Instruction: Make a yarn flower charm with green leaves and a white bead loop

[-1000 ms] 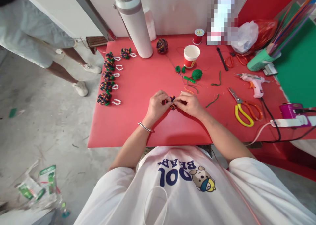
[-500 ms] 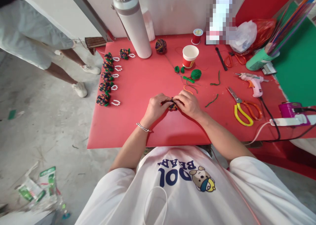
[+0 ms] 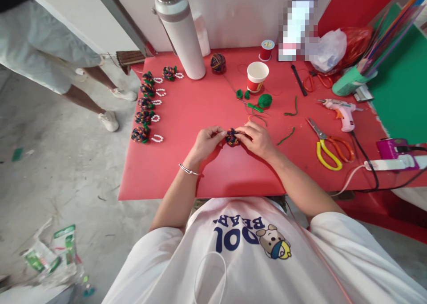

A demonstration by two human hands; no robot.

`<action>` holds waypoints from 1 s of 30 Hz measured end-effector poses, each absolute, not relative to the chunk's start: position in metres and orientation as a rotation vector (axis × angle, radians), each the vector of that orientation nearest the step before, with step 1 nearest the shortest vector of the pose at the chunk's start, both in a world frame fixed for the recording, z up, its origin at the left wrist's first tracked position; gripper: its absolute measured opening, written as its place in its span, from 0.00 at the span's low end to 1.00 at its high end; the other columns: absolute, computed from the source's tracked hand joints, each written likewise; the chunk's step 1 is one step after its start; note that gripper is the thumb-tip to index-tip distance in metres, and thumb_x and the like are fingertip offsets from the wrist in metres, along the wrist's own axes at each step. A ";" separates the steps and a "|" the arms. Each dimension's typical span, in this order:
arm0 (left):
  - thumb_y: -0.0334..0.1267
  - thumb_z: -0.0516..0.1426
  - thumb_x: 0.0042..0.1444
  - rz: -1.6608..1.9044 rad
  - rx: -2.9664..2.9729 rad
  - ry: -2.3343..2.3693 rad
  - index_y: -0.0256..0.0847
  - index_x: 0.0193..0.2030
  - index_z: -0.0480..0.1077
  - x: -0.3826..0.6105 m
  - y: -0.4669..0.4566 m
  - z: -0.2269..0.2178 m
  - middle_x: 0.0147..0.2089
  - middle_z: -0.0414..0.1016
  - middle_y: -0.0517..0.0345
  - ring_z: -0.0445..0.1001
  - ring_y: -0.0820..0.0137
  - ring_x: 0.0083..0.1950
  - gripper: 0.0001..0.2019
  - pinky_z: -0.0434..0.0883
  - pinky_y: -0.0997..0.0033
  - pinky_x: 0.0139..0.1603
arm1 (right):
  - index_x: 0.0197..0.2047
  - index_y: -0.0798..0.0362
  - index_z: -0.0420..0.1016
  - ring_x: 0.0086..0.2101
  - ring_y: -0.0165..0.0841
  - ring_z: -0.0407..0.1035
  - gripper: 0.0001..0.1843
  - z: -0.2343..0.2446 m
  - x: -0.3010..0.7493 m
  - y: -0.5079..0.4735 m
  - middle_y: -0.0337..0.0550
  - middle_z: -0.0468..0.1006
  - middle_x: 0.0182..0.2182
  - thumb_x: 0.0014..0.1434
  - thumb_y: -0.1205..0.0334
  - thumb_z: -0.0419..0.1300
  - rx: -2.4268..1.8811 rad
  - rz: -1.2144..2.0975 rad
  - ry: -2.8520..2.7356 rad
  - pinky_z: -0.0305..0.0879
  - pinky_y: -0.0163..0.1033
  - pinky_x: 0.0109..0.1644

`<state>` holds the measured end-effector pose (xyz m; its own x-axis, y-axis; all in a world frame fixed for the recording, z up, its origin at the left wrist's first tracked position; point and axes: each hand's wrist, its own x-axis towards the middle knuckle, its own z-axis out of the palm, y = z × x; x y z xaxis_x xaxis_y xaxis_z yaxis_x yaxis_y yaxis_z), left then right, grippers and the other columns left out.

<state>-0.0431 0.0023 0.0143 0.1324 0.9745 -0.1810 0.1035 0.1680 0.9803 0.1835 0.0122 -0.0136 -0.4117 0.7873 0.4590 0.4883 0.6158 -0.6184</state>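
Observation:
A small multicoloured yarn flower (image 3: 232, 138) lies between my two hands over the middle of the red table (image 3: 187, 117). My left hand (image 3: 206, 143) pinches its left side with thumb and fingertips. My right hand (image 3: 256, 138) pinches its right side, fingers curled over it. A silver bracelet sits on my left wrist. Just beyond my right hand lie thin orange and green cords (image 3: 255, 118).
Several finished yarn flowers with bead loops (image 3: 144, 115) line the table's left edge. Farther back stand a white pipe (image 3: 182, 33), a yarn ball (image 3: 218, 62), a paper cup (image 3: 257, 76) and green yarn (image 3: 265, 100). Scissors (image 3: 328, 146) and a glue gun (image 3: 342, 110) lie right. Another person's legs (image 3: 83, 82) stand at left.
My hands have drawn slightly apart and turned the yarn flower, so more of it shows between my fingertips. My left wrist has shifted a little to the left.

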 end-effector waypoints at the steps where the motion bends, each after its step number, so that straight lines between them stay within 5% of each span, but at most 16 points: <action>1: 0.47 0.71 0.55 0.922 1.197 1.251 0.39 0.30 0.77 -0.043 0.003 0.014 0.23 0.73 0.60 0.70 0.74 0.26 0.15 0.68 0.73 0.29 | 0.49 0.46 0.84 0.39 0.38 0.72 0.14 -0.013 0.184 0.012 0.44 0.78 0.38 0.77 0.50 0.59 -1.001 0.512 -2.087 0.70 0.45 0.47; 10: 0.45 0.68 0.56 0.918 1.158 1.317 0.40 0.27 0.72 -0.050 0.005 0.011 0.23 0.72 0.59 0.65 0.76 0.22 0.14 0.63 0.75 0.25 | 0.41 0.47 0.83 0.40 0.39 0.73 0.13 -0.008 0.194 0.013 0.46 0.78 0.37 0.76 0.55 0.59 -1.101 0.428 -2.085 0.70 0.45 0.46; 18: 0.38 0.65 0.45 0.998 1.189 1.384 0.40 0.20 0.70 -0.053 0.005 0.013 0.23 0.73 0.58 0.65 0.76 0.24 0.10 0.60 0.73 0.25 | 0.40 0.47 0.82 0.42 0.41 0.74 0.14 -0.011 0.198 0.016 0.47 0.78 0.37 0.76 0.54 0.59 -1.108 0.397 -2.059 0.71 0.46 0.48; 21: 0.41 0.66 0.44 1.072 1.065 1.232 0.40 0.18 0.65 -0.046 0.004 0.014 0.32 0.81 0.52 0.61 0.80 0.22 0.15 0.55 0.73 0.21 | 0.40 0.48 0.83 0.41 0.40 0.73 0.15 -0.012 0.197 0.016 0.47 0.79 0.37 0.76 0.52 0.59 -1.118 0.404 -2.078 0.69 0.45 0.46; 24: 0.50 0.71 0.46 1.009 0.907 1.150 0.41 0.22 0.66 -0.037 0.002 0.013 0.27 0.78 0.55 0.58 0.80 0.19 0.21 0.49 0.73 0.18 | 0.42 0.48 0.84 0.39 0.39 0.72 0.17 -0.011 0.195 0.015 0.46 0.79 0.37 0.77 0.49 0.58 -1.112 0.433 -2.093 0.68 0.45 0.44; 27: 0.51 0.77 0.43 0.980 0.925 1.130 0.41 0.27 0.72 -0.031 0.001 0.010 0.22 0.72 0.61 0.62 0.78 0.20 0.22 0.58 0.73 0.21 | 0.43 0.47 0.84 0.41 0.39 0.73 0.18 -0.008 0.194 0.015 0.46 0.79 0.38 0.77 0.48 0.57 -1.072 0.461 -2.087 0.69 0.45 0.45; 30: 0.44 0.80 0.39 0.999 1.041 1.135 0.39 0.34 0.77 -0.027 -0.001 0.005 0.28 0.78 0.59 0.72 0.74 0.27 0.21 0.70 0.70 0.29 | 0.43 0.45 0.85 0.41 0.39 0.74 0.17 -0.008 0.192 0.017 0.45 0.78 0.38 0.77 0.48 0.57 -0.991 0.518 -2.087 0.70 0.45 0.47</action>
